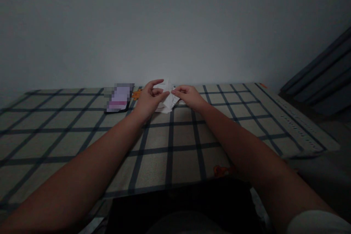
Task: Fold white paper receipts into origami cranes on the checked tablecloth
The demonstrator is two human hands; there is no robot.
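Observation:
A white piece of folded paper [168,103] is between my two hands, above the middle of the table's far part. My left hand [150,98] grips its left side, with the thumb across the front and the index finger raised behind. On the other side, my right hand [188,95] pinches the paper's edge between thumb and fingertips. More white paper lies or hangs just under the hands; whether it is one sheet or several I cannot tell.
A phone [120,97] with a blurred, lit screen lies left of my hands. The table wears a checked cloth [156,157] with dark lines and orange figures. A pale wall [175,25] rises behind it, and a dark curtain [323,76] hangs at the right.

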